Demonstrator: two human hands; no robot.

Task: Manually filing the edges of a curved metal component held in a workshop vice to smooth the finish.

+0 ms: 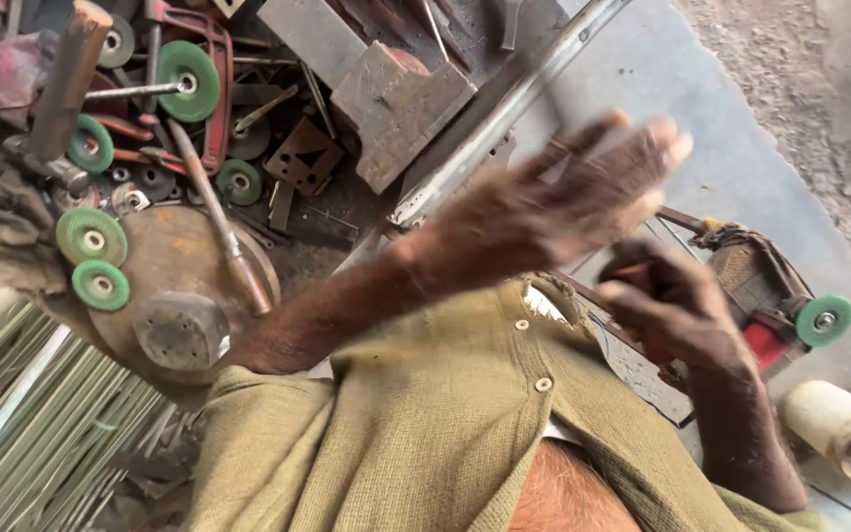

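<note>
**Grinder in hand, no workpiece engaged**

While the head camera looks steeply down over an olive button-front shirt [425, 414], the person's right hand [677, 305] is closed around the dark body of a red angle grinder [760, 315], gripping it low at the right of the frame. A green flap disc [824, 320] is mounted at its far end, and a rag-like wrap sits on top of the tool. The disc hangs free above the grey floor slab [731, 158]; it touches nothing that can be seen.

The left hand [583, 192] is raised across the middle of the view, fingers spread wide and holding nothing. It is blurred, so its exact pose cannot be read further.

A long metal bar [504, 103] lies diagonally just beyond the left hand, apart from both hands. To the left, a heap of scrap holds several loose green discs [91, 236], a round rusty plate [184, 266] and a hammer-like tool [224, 227]. Thin rods [41, 433] are bundled at the lower left; a pale pipe end [844, 429] lies at the lower right.

Judgement: the tool is fitted and gripped, but grinding is not under way. No piece is set under the disc, and the free hand steadies nothing. Work on any metal remains to be done.
</note>
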